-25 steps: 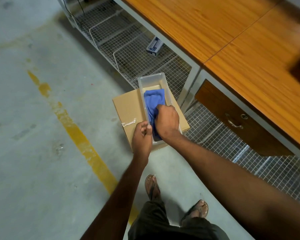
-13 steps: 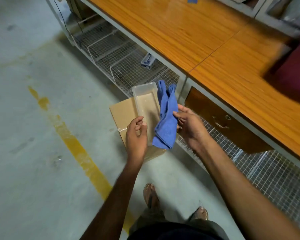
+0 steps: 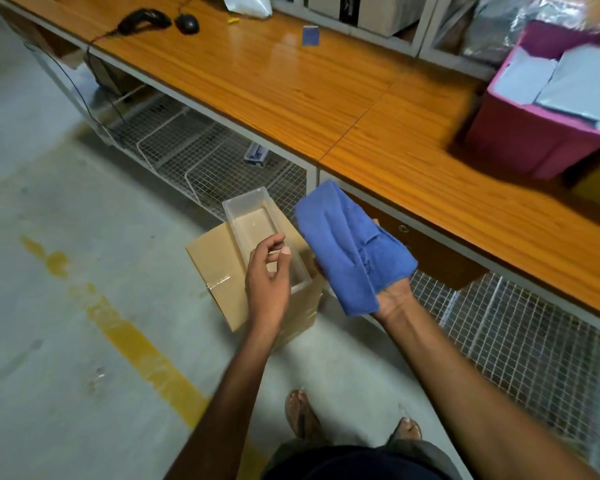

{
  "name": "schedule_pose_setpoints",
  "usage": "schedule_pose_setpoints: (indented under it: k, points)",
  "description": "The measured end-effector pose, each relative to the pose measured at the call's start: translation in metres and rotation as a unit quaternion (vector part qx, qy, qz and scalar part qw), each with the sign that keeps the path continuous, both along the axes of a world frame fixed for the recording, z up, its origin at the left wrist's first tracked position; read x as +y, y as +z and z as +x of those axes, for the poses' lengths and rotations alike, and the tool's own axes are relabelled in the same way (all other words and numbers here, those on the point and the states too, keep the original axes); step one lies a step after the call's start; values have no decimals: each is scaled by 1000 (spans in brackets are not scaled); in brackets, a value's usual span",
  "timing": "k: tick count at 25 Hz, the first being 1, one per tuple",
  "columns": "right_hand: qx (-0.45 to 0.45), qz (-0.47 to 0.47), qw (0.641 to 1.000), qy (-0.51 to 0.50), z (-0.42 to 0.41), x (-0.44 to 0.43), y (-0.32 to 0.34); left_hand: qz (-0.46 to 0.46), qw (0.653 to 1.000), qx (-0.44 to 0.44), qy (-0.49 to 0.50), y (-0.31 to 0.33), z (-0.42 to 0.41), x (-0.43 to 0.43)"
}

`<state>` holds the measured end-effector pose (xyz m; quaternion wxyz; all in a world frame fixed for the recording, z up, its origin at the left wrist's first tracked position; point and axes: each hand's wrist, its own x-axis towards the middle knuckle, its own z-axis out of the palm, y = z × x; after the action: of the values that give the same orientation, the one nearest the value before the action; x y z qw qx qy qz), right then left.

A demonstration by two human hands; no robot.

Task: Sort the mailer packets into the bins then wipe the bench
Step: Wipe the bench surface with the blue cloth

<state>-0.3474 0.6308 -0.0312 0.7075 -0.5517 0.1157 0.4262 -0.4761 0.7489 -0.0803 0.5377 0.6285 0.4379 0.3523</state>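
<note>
Standing on a cardboard box [image 3: 219,268], a clear tray [image 3: 257,223]; left hand [image 3: 267,275] above it, fingers loosely curled, empty. At 3 o'clock, blue cloth [image 3: 350,247] draped over upturned right hand [image 3: 392,296], fingers stretched beneath. At 2 o'clock, pink bin [image 3: 520,140] on bench [image 3: 291,84] holds grey mailer packets [image 3: 575,81].

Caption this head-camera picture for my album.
Blue cloth draped over the right hand, left hand empty, near a clear tray on a cardboard box.
</note>
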Motion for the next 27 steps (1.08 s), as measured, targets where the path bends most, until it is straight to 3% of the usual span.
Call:
schedule_pose_setpoints:
  k: [4, 6, 9, 12, 14, 17, 18, 21, 24, 27]
  points:
    - [30, 90, 994, 58, 3, -5, 11, 0, 1000, 6, -22, 1, 8, -13]
    - [-92, 17, 986, 140, 6, -14, 2, -4, 999, 24, -39, -1, 12, -22]
    - [-328, -111, 924, 161, 11, -49, -9, -7, 997, 40, -73, 1, 26, -44]
    - [-439, -164, 871, 145, 25, -93, -14, -9, 993, 39, -115, 5, 44, -73]
    - [-514, -222, 814, 156, 34, -132, -10, -14, 988, 37, -146, 9, 60, -101]
    - [-574, -270, 755, 166, 49, -195, -5, -14, 981, 44, -189, 14, 84, -151]
    - [-577, -278, 751, 161, 56, -221, -6, -16, 977, 46, -207, 16, 95, -173]
    - [-532, -286, 788, 119, 73, -291, -5, -26, 966, 44, -255, 18, 124, -233]
    - [-375, -204, 904, 22, 93, -360, 2, -33, 959, 34, -278, 14, 159, -290]
    - [-240, -136, 956, -96, 118, -419, 5, -30, 950, 14, -309, 12, 193, -340]
